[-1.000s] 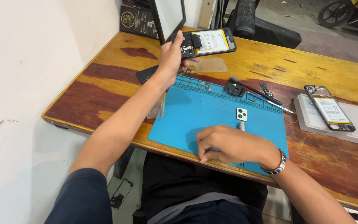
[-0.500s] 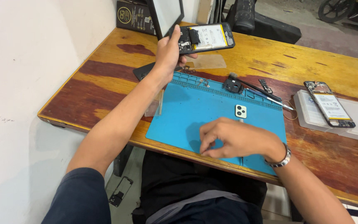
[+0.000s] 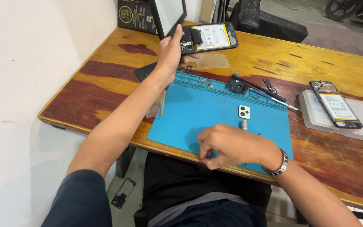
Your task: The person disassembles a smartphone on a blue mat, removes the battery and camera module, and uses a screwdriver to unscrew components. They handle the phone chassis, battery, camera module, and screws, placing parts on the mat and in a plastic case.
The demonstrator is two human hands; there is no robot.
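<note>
I can't see what my right hand (image 3: 227,145) pinches; its curled fingers hide it. My left hand (image 3: 171,52) covers the opened phone's (image 3: 209,38) near end. Beyond that grip, the frame (image 3: 169,14) is cropped.

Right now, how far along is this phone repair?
Done: the back is off the phone, with battery and board showing, and a camera cover lies loose on the blue mat. In hand: the left hand holds that phone up, while the right hand pinches at something small on the mat, too small to tell. Left: the phone is unclosed, and a second opened phone waits at right.
</note>
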